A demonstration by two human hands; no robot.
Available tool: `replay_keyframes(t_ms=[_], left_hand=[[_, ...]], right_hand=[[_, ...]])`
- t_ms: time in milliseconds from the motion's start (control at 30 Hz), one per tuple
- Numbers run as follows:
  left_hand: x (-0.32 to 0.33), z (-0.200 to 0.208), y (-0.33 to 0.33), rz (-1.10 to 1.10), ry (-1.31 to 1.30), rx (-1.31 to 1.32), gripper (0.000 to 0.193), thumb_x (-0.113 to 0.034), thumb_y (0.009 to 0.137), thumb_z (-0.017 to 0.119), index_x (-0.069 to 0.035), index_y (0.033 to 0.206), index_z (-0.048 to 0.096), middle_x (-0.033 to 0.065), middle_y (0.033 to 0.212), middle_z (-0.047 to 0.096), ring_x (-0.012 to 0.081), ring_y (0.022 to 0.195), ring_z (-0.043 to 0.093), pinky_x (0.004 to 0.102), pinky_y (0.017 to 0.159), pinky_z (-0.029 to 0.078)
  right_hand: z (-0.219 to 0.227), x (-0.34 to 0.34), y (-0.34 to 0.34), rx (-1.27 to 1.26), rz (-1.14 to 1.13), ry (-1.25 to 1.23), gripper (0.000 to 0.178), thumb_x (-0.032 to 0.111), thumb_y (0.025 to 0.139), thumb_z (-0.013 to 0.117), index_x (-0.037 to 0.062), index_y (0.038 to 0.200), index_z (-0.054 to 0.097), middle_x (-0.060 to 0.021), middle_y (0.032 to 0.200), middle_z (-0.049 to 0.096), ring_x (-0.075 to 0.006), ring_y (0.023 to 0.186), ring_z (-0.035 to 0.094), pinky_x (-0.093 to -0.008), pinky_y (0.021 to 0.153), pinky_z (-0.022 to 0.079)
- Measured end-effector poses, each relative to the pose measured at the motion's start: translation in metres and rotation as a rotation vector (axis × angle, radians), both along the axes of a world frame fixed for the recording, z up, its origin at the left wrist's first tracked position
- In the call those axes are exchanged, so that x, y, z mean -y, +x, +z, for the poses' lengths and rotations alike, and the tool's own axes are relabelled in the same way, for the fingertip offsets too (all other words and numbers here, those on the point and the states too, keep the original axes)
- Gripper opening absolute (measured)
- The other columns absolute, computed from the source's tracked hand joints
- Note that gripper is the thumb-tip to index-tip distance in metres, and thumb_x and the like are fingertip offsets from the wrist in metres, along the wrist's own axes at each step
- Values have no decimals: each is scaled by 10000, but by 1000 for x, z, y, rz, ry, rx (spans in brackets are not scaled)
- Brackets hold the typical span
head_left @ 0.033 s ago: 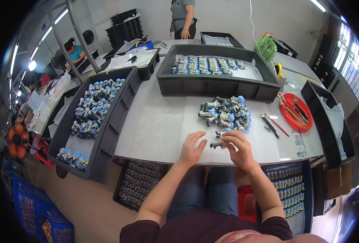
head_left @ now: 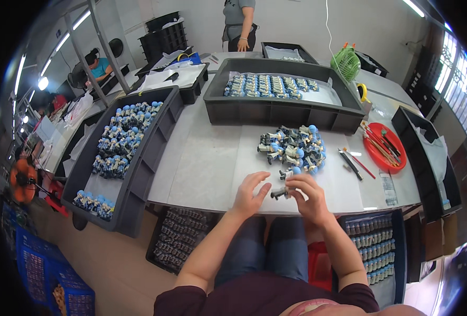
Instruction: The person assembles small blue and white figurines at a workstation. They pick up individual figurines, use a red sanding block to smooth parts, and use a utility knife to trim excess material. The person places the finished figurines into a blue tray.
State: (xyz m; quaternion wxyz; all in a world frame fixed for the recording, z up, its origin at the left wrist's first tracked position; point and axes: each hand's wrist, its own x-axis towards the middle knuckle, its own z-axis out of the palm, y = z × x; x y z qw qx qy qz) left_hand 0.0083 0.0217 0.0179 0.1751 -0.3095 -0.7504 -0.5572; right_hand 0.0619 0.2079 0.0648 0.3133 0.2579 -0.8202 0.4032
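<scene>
My right hand (head_left: 308, 196) pinches a small toy figurine (head_left: 279, 193) whose dark feet point left, toward my other hand. The fingers hide the rest of that figurine. My left hand (head_left: 252, 195) is close by on the left, with thumb and fingers apart and nothing between them. Just beyond my right hand, a single figurine with a light-blue cap (head_left: 295, 170) lies on the white sheet. Past it is a loose pile of figurines (head_left: 292, 149) in blue, white and black, lying in mixed directions.
A dark tray (head_left: 286, 112) of figurines in rows stands behind the pile. Another tray (head_left: 154, 142) of figurines is at the left. To the right lie a black pen (head_left: 351, 164), a red dish (head_left: 398, 167) of brushes and a tray (head_left: 420, 158). One person (head_left: 238, 26) stands across the table.
My right hand has shifted slightly left and down with the figurine, whose feet now angle a little differently. My left hand has barely moved.
</scene>
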Motion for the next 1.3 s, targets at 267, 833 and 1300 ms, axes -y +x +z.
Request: replay_keyframes(t_ms=[267,833,1300], left_hand=[[-24,-3,3,-374,-2,644,309,-128,912,556,-17,1200,564,60,989,644,102,827,596,248,714,491],[-14,-7,-8,-523,567,880,344,-119,951,472,-30,1282,441,99,1036,603,218,971,606,347,872,488],[-5,-21,-15,-452,907,854,355,-156,941,508,-40,1273,462,102,1063,607,151,951,585,292,865,462]], right_hand=[[-71,2,1,314,-13,-619,243,-37,783,658,-10,1018,601,-111,966,626,-166,882,611,-297,723,516],[-72,-6,1,516,-25,-485,202,59,819,648,-16,1005,622,-128,898,661,-174,793,642,-281,693,506],[-51,41,-30,703,85,-898,271,175,930,535,-49,1078,577,-111,941,634,-144,785,617,-269,703,526]])
